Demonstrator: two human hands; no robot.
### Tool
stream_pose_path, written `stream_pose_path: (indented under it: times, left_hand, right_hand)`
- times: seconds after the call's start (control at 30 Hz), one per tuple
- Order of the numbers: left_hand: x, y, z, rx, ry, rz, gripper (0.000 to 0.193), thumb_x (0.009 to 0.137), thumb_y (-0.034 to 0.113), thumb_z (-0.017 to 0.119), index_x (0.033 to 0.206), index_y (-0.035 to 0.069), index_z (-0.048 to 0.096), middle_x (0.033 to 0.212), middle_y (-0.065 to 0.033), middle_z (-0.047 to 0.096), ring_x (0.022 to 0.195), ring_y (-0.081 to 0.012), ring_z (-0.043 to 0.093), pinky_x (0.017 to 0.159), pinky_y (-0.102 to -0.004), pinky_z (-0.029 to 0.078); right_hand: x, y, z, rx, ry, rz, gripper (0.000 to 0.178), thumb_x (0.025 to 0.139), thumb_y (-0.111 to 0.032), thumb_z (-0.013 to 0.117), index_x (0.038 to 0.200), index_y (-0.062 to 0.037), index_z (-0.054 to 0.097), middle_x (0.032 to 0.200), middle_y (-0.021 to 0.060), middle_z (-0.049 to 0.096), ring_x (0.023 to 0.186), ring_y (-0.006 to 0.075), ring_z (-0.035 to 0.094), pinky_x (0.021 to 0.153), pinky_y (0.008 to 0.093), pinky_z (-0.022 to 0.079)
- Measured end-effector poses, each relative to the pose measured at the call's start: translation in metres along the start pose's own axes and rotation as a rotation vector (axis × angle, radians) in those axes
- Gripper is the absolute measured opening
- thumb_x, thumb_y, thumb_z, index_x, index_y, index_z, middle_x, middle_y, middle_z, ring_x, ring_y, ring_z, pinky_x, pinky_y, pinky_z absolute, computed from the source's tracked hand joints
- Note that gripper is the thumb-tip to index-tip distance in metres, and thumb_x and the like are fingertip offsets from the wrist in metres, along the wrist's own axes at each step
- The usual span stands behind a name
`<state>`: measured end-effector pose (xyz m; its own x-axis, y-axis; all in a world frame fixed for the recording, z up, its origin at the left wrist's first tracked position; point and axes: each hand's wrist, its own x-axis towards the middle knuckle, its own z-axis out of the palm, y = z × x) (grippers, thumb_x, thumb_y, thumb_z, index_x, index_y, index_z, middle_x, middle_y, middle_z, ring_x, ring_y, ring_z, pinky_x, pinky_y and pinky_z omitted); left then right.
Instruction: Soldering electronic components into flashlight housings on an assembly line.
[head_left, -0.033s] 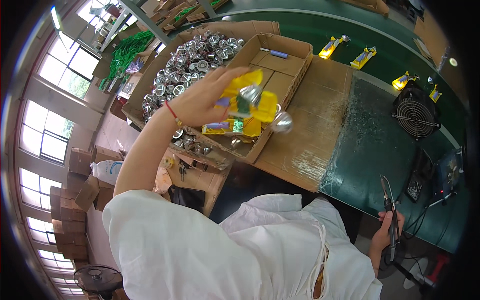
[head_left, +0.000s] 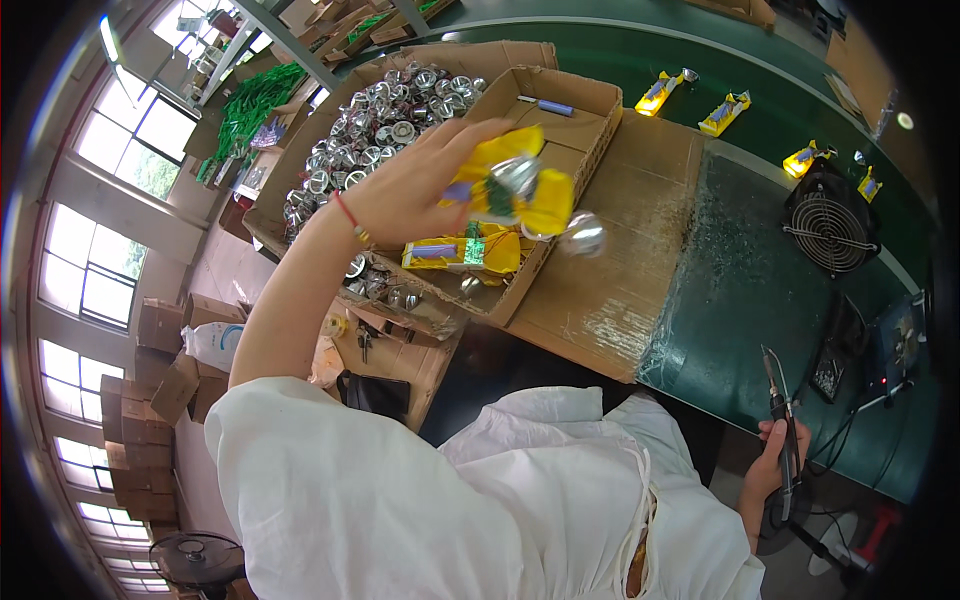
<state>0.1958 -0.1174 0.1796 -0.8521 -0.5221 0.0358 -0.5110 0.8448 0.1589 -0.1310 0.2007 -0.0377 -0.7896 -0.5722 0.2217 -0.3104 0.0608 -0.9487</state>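
My left hand (head_left: 405,195) is closed on a yellow plastic lamp housing (head_left: 552,203), held above a shallow cardboard tray (head_left: 590,155). A purple cell, a green circuit board and a silver reflector show on the housing. Beyond its right end hangs another silver reflector (head_left: 583,235), blurred by motion. Under the hand, a second yellow housing (head_left: 432,256) lies in the tray with its own purple cell and green board. Low on the right, my right hand (head_left: 768,462) grips a soldering iron (head_left: 777,400), its tip pointing up and away from me.
A carton heaped with silver reflectors (head_left: 400,132) stands left of the tray. A loose purple cell (head_left: 556,107) lies in the tray's far end. Several yellow housings, among them one (head_left: 658,94), sit along the green far strip. A black fan (head_left: 832,225) stands on the right.
My left hand has moved slightly right and up with the yellow lamp housing; the hanging reflector moved along with it. My right hand and the soldering iron look nearly unmoved.
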Motion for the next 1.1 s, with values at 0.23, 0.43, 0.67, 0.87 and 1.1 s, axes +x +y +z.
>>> stream_pose_path:
  times: [0.23, 0.43, 0.67, 0.87, 1.1]
  left_hand:
    - [0.129, 0.112, 0.096, 0.010, -0.165, 0.160, 0.075, 0.066, 0.018, 0.067, 0.131, 0.013, 0.030, 0.115, -0.0159, 0.044, 0.111, -0.0348, 0.042, 0.091, -0.0433, 0.040]
    - [0.141, 0.153, 0.195, -0.050, -0.292, 0.078, 0.074, 0.066, 0.017, 0.067, 0.132, 0.016, 0.033, 0.125, -0.0147, 0.038, 0.119, -0.0337, 0.036, 0.092, -0.0515, 0.032]
    - [0.096, 0.142, 0.194, -0.077, 0.059, 0.182, 0.062, 0.065, 0.013, 0.064, 0.123, 0.015, 0.043, 0.126, -0.0147, 0.036, 0.118, -0.0319, 0.037, 0.096, -0.0465, 0.028]
    - [0.108, 0.126, 0.215, 0.020, 0.100, 0.162, 0.043, 0.068, 0.008, 0.060, 0.109, 0.014, 0.051, 0.104, -0.0080, 0.050, 0.096, -0.0243, 0.049, 0.082, -0.0388, 0.039]
    - [0.091, 0.128, 0.173, -0.266, -0.101, 0.204, 0.039, 0.065, 0.013, 0.066, 0.102, 0.011, 0.053, 0.100, -0.0087, 0.053, 0.088, -0.0292, 0.053, 0.077, -0.0387, 0.043]
  right_hand:
    - [0.008, 0.009, -0.015, 0.041, 0.164, -0.010, 0.016, 0.086, -0.011, 0.053, 0.093, 0.0024, 0.051, 0.073, 0.0094, 0.060, 0.063, 0.0116, 0.055, 0.058, 0.0215, 0.044]
    - [0.006, 0.018, -0.033, 0.056, 0.170, -0.014, 0.017, 0.086, -0.013, 0.053, 0.095, 0.0014, 0.051, 0.070, 0.0081, 0.058, 0.062, 0.0123, 0.056, 0.057, 0.0216, 0.043]
    - [0.018, 0.016, -0.046, 0.116, 0.128, -0.060, 0.019, 0.084, -0.012, 0.054, 0.095, 0.0031, 0.048, 0.070, 0.0096, 0.058, 0.062, 0.0131, 0.057, 0.057, 0.0225, 0.045]
    - [0.033, 0.014, -0.024, 0.197, 0.052, -0.117, 0.018, 0.084, -0.010, 0.054, 0.094, 0.0030, 0.046, 0.071, 0.0108, 0.058, 0.064, 0.0140, 0.056, 0.059, 0.0244, 0.047]
    - [0.038, 0.014, -0.023, 0.214, 0.048, -0.105, 0.019, 0.085, -0.011, 0.055, 0.094, 0.0030, 0.045, 0.073, 0.0110, 0.057, 0.065, 0.0144, 0.056, 0.061, 0.0254, 0.047]
